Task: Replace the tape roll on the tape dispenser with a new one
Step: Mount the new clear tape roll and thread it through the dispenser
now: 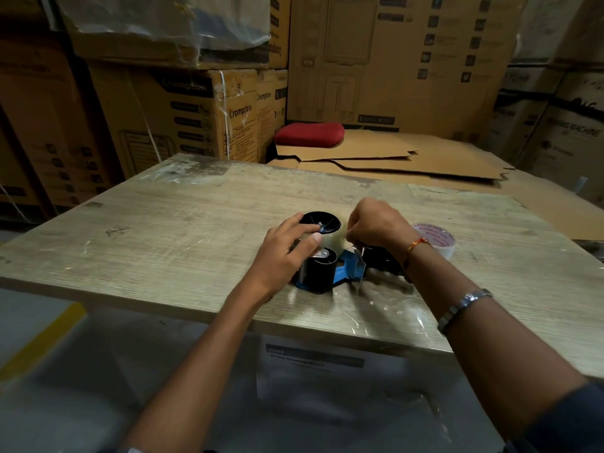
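Note:
A blue and black tape dispenser (343, 273) lies on the wooden table (196, 230). A clear tape roll (333, 240) sits on its black hub (322, 222). My left hand (287, 250) rests on the roll and hub, fingers on the roll's side. My right hand (376, 223) is curled at the roll's right side, its fingertips pinched at the tape; what they pinch is hidden. A second roll (439, 240), with a red-printed core, lies flat on the table behind my right wrist.
Flattened cardboard sheets (408, 158) and a red cushion (310, 134) lie beyond the table. Stacked cartons (196, 119) wall the back and both sides. Clear tape scraps (385, 308) stick to the table near its front edge.

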Tool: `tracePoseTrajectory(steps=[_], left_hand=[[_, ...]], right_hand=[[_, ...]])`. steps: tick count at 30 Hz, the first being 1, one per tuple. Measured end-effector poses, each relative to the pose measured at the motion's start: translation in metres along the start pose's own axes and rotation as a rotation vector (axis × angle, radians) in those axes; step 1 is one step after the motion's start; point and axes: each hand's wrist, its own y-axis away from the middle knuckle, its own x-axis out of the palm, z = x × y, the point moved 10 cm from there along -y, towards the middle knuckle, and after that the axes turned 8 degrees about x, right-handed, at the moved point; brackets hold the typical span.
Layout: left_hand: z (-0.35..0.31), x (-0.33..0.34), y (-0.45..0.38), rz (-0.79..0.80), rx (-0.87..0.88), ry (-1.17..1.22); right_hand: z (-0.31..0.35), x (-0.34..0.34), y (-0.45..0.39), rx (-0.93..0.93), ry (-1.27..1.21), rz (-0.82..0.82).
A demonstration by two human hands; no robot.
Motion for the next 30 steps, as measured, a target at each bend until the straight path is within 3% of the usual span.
tracePoseTrajectory(steps=[6, 18, 24, 30], left_hand=[[-0.003, -0.002, 0.0, -0.019, 0.011, -0.081], [-0.013, -0.008, 0.003, -0.051, 0.005, -0.37], [-0.012, -0.008, 0.004, -0.05, -0.007, -0.405], [-0.013, -0.008, 0.005, -0.049, -0.014, -0.384]], right_hand=[[0.003, -0.004, -0.002, 0.003, 0.099, -0.078], [0.022, 0.009, 0.023, -0.096, 0.135, 0.128], [0.016, 0.014, 0.038, -0.109, -0.046, 0.306], [0.015, 0.013, 0.046, -0.183, -0.019, 0.274]])
